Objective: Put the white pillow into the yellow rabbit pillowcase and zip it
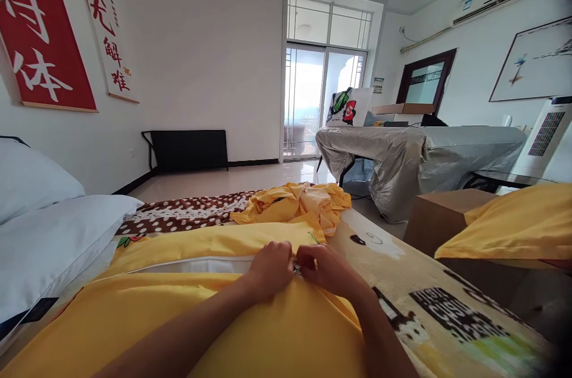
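A large yellow pillowcase (286, 324) lies in front of me on the bed, its long slit partly open. Through the slit shows a white pillow (201, 265), with a thin pale strip along the slit's edge. My left hand (271, 269) is closed at the right end of this opening, fingers curled down onto the yellow cloth. Right beside it, my right hand (328, 270) pinches the edge of the case, thumb against forefinger. A small whitish bit shows between the two hands; I cannot make out what it is.
Crumpled yellow cloth (286, 202) lies beyond the case on a patterned blanket (384, 253). White pillows (75, 229) are piled at the left. On the right, a yellow pillow (513, 223) rests on a cardboard box (440, 211). Behind stands a table under a silver cover (397, 157).
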A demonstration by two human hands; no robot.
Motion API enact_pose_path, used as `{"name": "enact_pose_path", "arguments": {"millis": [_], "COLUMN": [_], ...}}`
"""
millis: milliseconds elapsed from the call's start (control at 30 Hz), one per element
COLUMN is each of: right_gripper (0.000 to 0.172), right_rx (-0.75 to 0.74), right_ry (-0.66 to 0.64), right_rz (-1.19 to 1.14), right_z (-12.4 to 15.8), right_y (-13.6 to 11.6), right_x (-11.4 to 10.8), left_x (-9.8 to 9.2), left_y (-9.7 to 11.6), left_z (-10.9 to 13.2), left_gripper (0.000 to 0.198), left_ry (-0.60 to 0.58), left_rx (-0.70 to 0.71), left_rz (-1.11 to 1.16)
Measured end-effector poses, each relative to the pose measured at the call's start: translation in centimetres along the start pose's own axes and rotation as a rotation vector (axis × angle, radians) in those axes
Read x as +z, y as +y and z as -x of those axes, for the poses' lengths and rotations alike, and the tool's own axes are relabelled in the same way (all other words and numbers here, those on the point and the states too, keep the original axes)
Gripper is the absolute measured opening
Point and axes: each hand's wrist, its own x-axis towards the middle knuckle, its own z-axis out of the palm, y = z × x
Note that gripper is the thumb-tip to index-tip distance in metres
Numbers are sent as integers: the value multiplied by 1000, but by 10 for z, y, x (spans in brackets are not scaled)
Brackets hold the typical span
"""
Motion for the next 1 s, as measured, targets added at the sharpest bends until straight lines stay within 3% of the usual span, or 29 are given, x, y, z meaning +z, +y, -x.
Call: {"name": "enact_pose_path", "arguments": {"millis": [167,300,433,800,1000], "right_gripper": [17,5,7,14,7], "right_rx": [67,202,296,319,258], "right_ry": [-3,9,-29,-16,-3], "right_rz": [-3,140,250,334,107], "right_z": [2,1,0,-3,-4], "right_y": [-8,-23,-37,-34,-23], "right_x": [-4,-1,5,15,10], "left_x": [3,4,2,-6,-6], "left_y": [-1,2,5,6,-3], "left_z": [1,1,3,7,-1], "left_gripper": [22,23,25,24,21], "left_ry": [10,16,18,-28,-39], "left_rx": [-13,3,12,37,-1], "left_rz": [61,69,42,-38,59]}}
